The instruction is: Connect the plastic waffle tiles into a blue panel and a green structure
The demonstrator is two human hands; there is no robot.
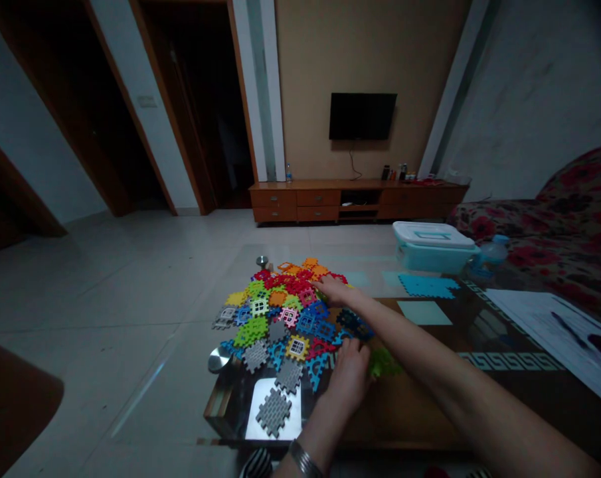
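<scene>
A heap of colourful interlocking plastic puzzle tiles (277, 299) covers the left end of the dark glass-topped table (404, 405). My right hand (330, 290) reaches across to the far side of the heap, its fingers stretched out over the red tiles (293, 284). Closer to me, my left hand (350, 366), with a metal bracelet on its wrist, has its fingers curled down by the blue tiles (317, 367) at the heap's right edge; what they hold, if anything, is hidden. Green tiles (384, 363) lie just right of it. A grey brick-patterned tile (274, 413) rests near the front edge.
A lidded turquoise box (434, 249) and a water bottle (492, 257) stand at the back right. Nearby lies a blue toothed sheet (427, 286). Papers (534, 318) with a pen (569, 330) occupy the right side. A floral sofa (569, 226) is beyond them.
</scene>
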